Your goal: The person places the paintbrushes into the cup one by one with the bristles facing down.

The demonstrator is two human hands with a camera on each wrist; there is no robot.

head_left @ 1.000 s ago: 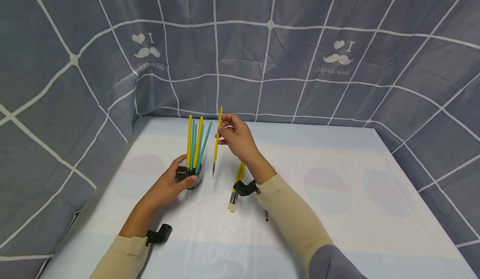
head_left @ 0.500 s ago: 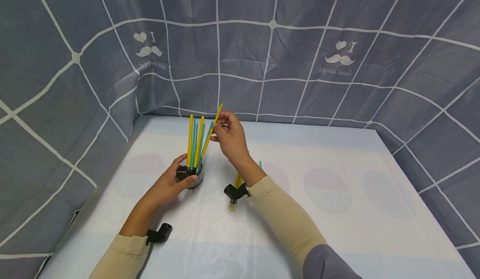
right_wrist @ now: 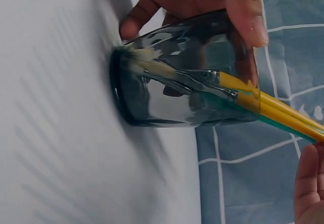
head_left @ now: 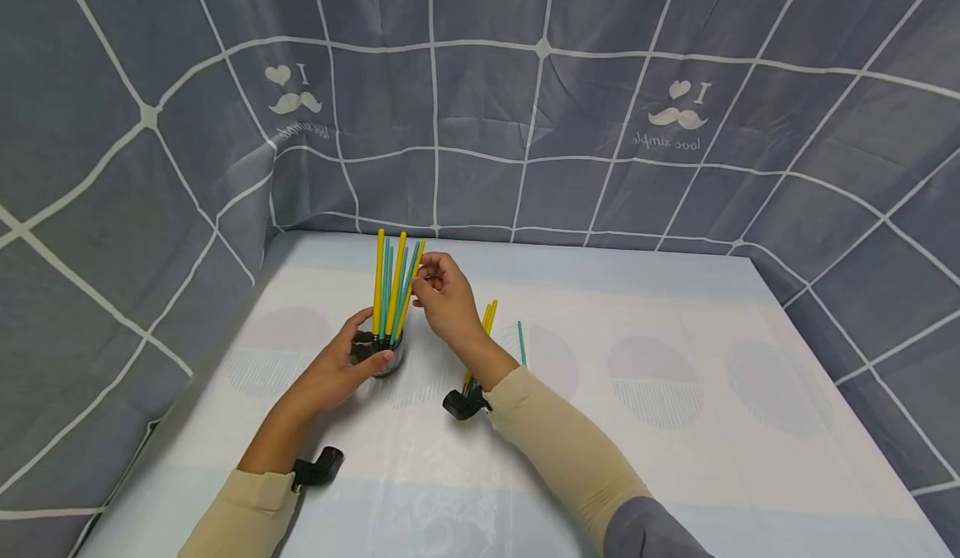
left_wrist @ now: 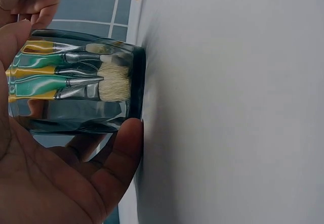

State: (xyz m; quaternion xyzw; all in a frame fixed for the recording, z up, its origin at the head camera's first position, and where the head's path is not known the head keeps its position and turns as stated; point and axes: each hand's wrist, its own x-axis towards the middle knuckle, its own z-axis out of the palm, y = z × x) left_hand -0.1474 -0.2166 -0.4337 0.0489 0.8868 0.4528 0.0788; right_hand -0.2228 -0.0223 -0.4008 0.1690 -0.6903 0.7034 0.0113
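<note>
My left hand (head_left: 337, 381) grips a clear, smoky glass tumbler (left_wrist: 76, 125) standing on the table, its thumb and fingers curled round the sides. Several yellow and teal paintbrushes lean in the glass, bristles down, as the left wrist view shows through its wall. At the glass's right side my right hand (head_left: 447, 301) pinches the upper handle of a yellow paintbrush (head_left: 407, 301). That brush slants, its lower end inside the glass, close against a teal paintbrush. In the right wrist view, pale bristles (right_wrist: 144, 54) sit near the glass bottom.
Yellow paintbrushes (head_left: 490, 318) lie on the table (head_left: 675, 458) right of the glass, partly hidden behind my right wrist and its black camera (head_left: 465, 404). Beyond them lies a teal paintbrush (head_left: 522, 343). A grey curtain (head_left: 487, 125) with white lines hangs behind the table.
My right hand has brought the yellow paintbrush left over the glass and lowered it in among the others. The left hand has stayed on the glass.
</note>
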